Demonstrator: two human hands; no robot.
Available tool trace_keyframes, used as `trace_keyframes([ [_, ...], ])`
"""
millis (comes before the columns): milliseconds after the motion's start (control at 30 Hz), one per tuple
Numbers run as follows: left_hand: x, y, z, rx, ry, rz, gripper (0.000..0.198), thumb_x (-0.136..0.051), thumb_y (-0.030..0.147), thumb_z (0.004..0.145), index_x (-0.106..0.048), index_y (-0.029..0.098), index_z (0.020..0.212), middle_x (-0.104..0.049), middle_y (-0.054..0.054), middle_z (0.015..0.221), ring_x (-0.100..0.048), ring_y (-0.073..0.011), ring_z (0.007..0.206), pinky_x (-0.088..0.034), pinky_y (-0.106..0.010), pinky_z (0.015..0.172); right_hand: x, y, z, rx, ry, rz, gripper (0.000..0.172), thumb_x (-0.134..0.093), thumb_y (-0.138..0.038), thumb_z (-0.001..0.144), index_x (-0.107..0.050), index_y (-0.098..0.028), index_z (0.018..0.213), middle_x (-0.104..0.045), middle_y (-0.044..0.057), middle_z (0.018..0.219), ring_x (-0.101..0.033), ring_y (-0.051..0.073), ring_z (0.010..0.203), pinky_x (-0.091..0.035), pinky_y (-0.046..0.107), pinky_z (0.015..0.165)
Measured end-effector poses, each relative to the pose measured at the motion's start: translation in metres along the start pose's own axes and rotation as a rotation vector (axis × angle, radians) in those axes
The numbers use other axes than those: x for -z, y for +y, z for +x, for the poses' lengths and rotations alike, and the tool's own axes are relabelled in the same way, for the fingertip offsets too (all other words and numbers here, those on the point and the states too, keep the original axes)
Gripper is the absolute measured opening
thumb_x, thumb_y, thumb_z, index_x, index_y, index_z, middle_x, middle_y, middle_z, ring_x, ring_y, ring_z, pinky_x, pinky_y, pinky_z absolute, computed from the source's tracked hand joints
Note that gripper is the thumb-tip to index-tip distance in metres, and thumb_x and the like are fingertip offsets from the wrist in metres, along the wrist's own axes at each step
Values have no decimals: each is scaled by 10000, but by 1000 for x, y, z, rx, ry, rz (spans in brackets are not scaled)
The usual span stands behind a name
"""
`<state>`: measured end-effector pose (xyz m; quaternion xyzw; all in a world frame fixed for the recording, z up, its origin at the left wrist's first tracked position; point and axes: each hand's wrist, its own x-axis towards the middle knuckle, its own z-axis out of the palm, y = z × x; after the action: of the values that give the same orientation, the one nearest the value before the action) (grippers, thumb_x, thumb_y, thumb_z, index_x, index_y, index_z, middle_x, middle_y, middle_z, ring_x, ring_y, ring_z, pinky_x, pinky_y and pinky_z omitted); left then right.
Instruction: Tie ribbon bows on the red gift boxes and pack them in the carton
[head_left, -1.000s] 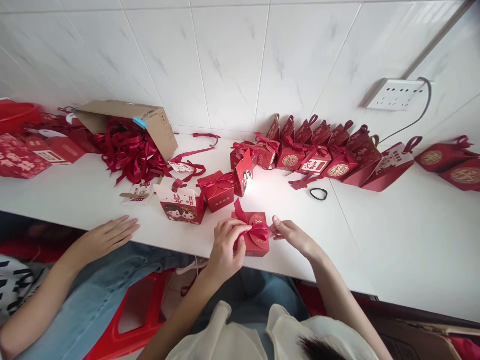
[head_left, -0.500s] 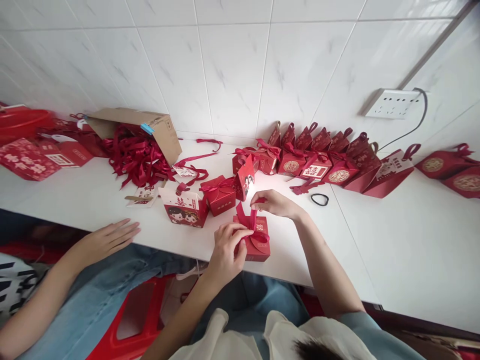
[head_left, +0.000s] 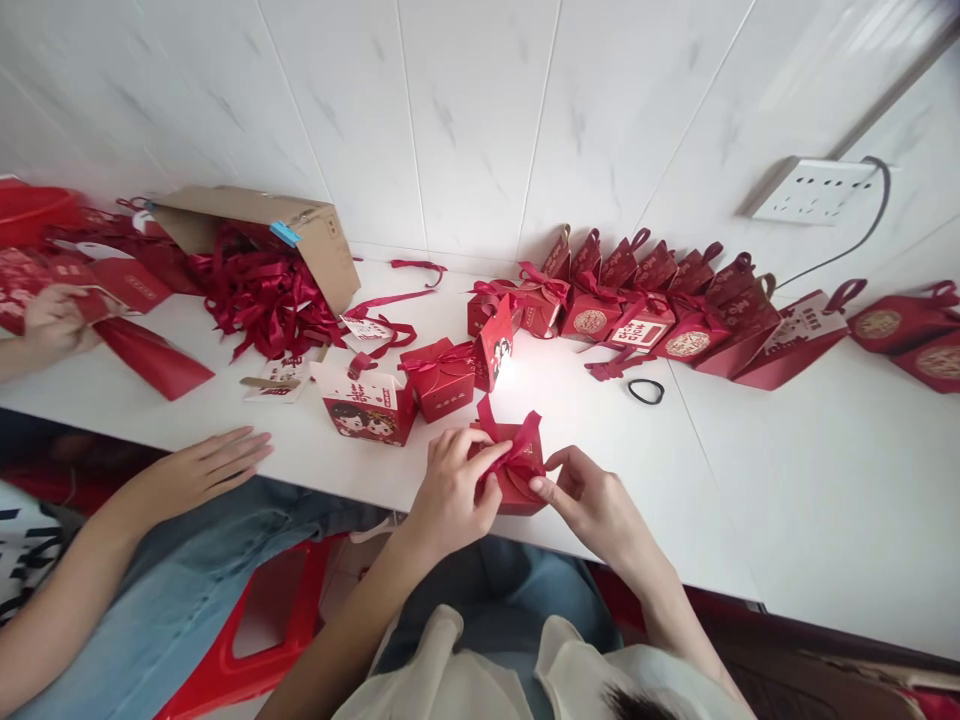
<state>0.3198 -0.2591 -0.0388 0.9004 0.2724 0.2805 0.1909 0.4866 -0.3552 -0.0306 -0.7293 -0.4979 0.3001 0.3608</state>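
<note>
In the head view a small red gift box [head_left: 529,495] stands at the table's front edge, a dark red ribbon [head_left: 517,443] tied in a bow on top, its ends sticking up. My left hand [head_left: 459,490] presses the bow's knot between thumb and forefinger, the other fingers curled against the box's left side. At the box's right edge is my right hand [head_left: 592,500], thumb and forefinger closed together; whatever lies between them is hidden. Just behind are a tied red box [head_left: 446,390] and a box with cartoon figures [head_left: 367,420].
A cardboard carton [head_left: 334,255] spills red ribbons [head_left: 262,300]. Finished boxes [head_left: 587,322] line the wall, near a black hair tie [head_left: 646,391] and a power strip [head_left: 821,190]. Left, a co-worker's hand [head_left: 206,468] rests at the table edge; another person's hand [head_left: 56,320] holds red card.
My right hand has let go of the upright ribbon end and moved down to the box's right edge. My left hand stays on the knot. Another person's hand has appeared at far left with red card.
</note>
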Motion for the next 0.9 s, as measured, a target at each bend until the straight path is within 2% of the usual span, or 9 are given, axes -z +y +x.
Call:
trace_keyframes([
  [100, 0, -2, -1, 54, 96, -80, 404, -509, 176, 781, -498, 185, 1185, -523, -86, 1063, -488, -236, 1037, -405, -400, 921, -6, 0, 1, -13, 13, 0, 356, -537, -578, 790, -498, -224, 801, -455, -53, 525, -425, 127, 476, -325, 245, 490],
  [200, 0, -4, -5, 219, 178, -153, 232, -589, 302, 759, -520, 185, 946, -535, -55, 925, -515, -209, 902, -449, -350, 815, -5, -3, 6, -24, 44, -40, 365, -530, -586, 782, -467, -227, 753, -442, -52, 527, -402, 123, 469, -302, 242, 479],
  [267, -1, -4, -7, 340, 142, -221, 179, -571, 356, 775, -488, 198, 760, -514, -13, 776, -512, -173, 763, -449, -310, 725, -3, -7, 7, -54, 52, -72, 418, -524, -630, 761, -445, -225, 695, -434, -46, 517, -385, 121, 465, -287, 244, 475],
  [367, -2, -3, -6, 443, 79, -339, 245, -492, 373, 831, -466, 198, 663, -488, 11, 693, -485, -135, 654, -422, -264, 641, -2, -11, 5, -93, 6, -60, 521, -402, -676, 804, -364, -217, 560, -409, -31, 491, -349, 115, 472, -281, 252, 486],
  [467, -2, -1, -2, 484, 61, -412, 274, -480, 384, 838, -479, 190, 645, -480, 17, 688, -466, -118, 616, -394, -241, 595, -5, -12, 4, -94, -15, 45, 552, -326, -657, 844, -322, -208, 524, -386, -28, 491, -317, 106, 482, -276, 254, 489],
  [667, -3, -3, 2, 565, 35, -546, 301, -483, 400, 824, -440, 187, 617, -440, 27, 666, -445, -107, 595, -364, -236, 582, -14, -1, 13, -128, 50, 274, 467, -480, -617, 779, -412, -196, 588, -380, -44, 522, -318, 98, 505, -243, 246, 483],
  [900, -8, -10, 0, 510, 55, -581, 299, -478, 354, 828, -381, 193, 597, -391, 31, 654, -420, -113, 623, -357, -234, 609, -17, 13, 20, -107, -146, 754, 407, -600, -535, 750, -421, -190, 633, -371, -61, 547, -269, 75, 499, -190, 236, 491],
])
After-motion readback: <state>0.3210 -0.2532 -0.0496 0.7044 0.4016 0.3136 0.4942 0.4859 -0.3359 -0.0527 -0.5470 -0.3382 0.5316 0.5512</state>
